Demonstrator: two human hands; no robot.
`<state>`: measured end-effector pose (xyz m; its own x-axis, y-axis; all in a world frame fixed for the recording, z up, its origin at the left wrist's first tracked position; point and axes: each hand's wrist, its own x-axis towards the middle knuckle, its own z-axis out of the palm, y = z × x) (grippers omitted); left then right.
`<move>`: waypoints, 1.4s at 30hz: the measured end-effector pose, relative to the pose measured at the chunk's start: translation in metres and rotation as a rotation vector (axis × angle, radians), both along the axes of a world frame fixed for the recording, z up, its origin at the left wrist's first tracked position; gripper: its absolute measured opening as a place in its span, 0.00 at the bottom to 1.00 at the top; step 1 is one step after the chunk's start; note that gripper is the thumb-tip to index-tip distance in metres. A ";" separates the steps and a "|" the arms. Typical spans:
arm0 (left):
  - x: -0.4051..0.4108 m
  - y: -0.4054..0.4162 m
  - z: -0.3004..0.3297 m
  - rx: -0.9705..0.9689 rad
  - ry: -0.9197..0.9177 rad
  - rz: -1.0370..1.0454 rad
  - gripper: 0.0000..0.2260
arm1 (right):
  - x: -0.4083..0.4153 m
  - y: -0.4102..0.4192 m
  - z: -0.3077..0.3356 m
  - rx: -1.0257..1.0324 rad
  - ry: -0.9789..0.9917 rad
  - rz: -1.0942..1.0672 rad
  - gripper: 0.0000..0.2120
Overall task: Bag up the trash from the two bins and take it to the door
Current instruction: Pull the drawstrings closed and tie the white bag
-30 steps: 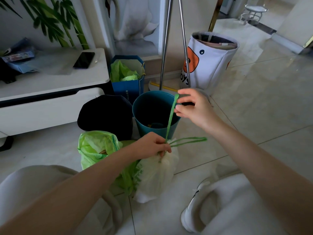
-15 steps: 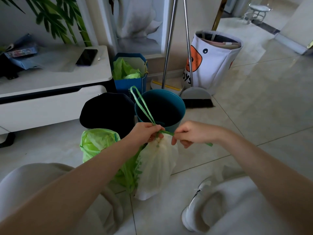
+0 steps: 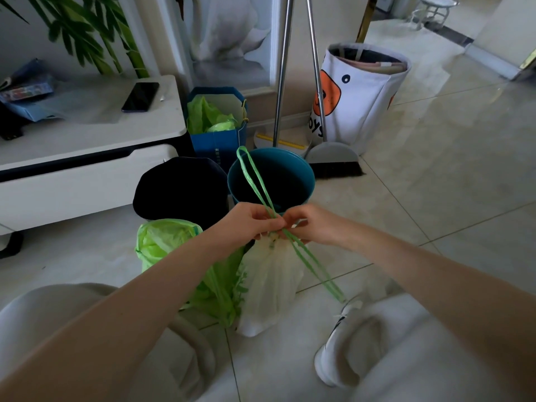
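A pale, full trash bag (image 3: 271,282) stands on the floor, its neck cinched by green drawstrings (image 3: 255,181). My left hand (image 3: 249,221) pinches the neck and one string loop, which rises over the teal bin (image 3: 272,178). My right hand (image 3: 311,224) grips the other loop, which trails down to the right. A green trash bag (image 3: 165,242) sits beside the pale one, to its left. Behind it stands a black bin (image 3: 179,190).
A blue paper bag (image 3: 216,140) holding green plastic stands behind the bins. A broom (image 3: 333,161) and dustpan lean at the wall beside a white toy basket (image 3: 362,94). A white low cabinet (image 3: 87,158) with a phone (image 3: 140,97) is at left. My knees and a white shoe (image 3: 342,352) are below.
My right hand came down from above the teal bin to meet my left hand at the bag's neck. One string loop now rises over the bin and the other hangs down to the right.
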<state>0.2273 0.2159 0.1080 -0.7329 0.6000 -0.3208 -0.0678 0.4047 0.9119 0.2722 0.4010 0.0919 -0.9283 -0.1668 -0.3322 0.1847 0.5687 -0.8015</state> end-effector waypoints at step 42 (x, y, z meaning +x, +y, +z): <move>0.007 -0.010 -0.015 -0.306 1.156 -0.125 0.04 | 0.004 -0.014 0.003 -0.175 -0.191 -0.263 0.10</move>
<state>0.2346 0.2061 0.0930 -0.6233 0.7012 0.3462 0.7820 0.5606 0.2725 0.2762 0.3869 0.0953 -0.8709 -0.0002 -0.4915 0.4624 0.3389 -0.8194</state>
